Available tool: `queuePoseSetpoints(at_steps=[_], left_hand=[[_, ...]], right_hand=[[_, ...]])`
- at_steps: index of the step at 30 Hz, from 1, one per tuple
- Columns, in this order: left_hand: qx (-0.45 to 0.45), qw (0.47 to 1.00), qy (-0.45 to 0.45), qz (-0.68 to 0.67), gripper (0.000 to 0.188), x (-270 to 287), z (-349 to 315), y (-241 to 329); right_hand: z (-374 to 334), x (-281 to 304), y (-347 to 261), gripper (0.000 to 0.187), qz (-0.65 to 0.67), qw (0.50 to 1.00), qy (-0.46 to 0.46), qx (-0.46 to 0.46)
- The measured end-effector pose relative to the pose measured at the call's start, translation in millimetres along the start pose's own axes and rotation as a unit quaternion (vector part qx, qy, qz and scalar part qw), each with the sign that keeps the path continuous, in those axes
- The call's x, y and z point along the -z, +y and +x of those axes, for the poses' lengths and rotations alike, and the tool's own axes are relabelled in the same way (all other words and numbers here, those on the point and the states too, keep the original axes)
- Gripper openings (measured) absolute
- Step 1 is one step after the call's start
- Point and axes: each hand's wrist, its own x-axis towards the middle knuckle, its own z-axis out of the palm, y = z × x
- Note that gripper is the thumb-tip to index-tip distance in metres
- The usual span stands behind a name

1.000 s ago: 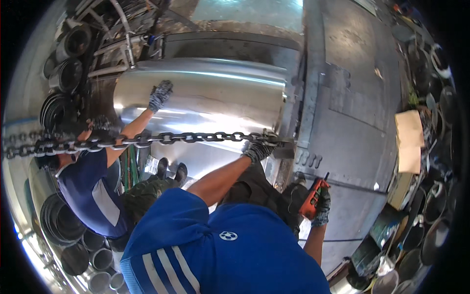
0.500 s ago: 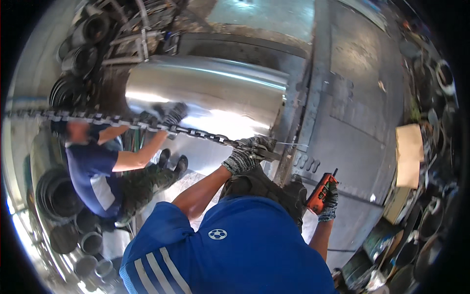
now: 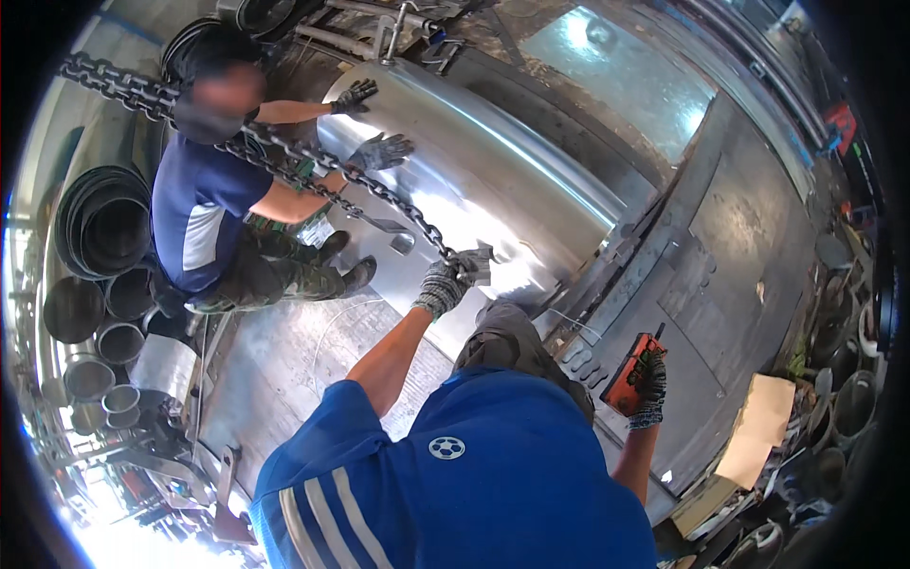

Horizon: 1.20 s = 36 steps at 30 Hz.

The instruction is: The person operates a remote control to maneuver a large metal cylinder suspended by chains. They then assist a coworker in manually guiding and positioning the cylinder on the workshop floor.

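Left hand [image 3: 443,288]: shifted leftward along metal roll [image 3: 493,166], clamped on chain hook [image 3: 482,268]
Right hand [image 3: 650,389]: wrapped around orange remote [image 3: 628,377]

The remote [image 3: 627,381] is orange-red, the left glove [image 3: 440,290] apparently grey-flecked.

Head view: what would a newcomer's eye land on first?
Probably the big shiny curved metal sheet across the upper middle, with a co-worker reaching onto it from the left. Next, the heavy dark chain slanting from the upper left to the gloved left grip near the center. Then the bright orange handset in the gloved right grip, right of center.
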Motion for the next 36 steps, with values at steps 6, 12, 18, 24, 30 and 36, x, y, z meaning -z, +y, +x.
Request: queuePoseSetpoints(at_steps=[6,12,18,24,30,36], left_hand=[[-0.149,0.981,0.004,0.124,0.022,-4,-23,-16],[0.043,0.956,-0.056,-0.286,0.029,40,-95,1],[0.117,0.899,0.074,-0.415,0.018,68,-94,5],[0.192,0.831,0.227,-0.470,0.052,73,-109,27],[0.165,0.842,0.233,-0.458,0.067,87,-69,25],[0.165,0.816,0.202,-0.516,0.081,120,-87,-85]], right_hand=[[-33,-93,-32,0.025,-0.029,0.999,0.039,-0.009],[-53,-128,-49,0.032,0.029,0.999,-0.036,-0.028],[-41,-145,-50,0.035,-0.001,0.994,-0.093,-0.050],[-20,-160,-55,0.034,0.001,0.985,-0.143,-0.097],[-9,-195,-59,0.031,-0.044,0.971,-0.208,-0.113],[17,-245,-63,0.028,-0.036,0.943,-0.296,-0.149]])
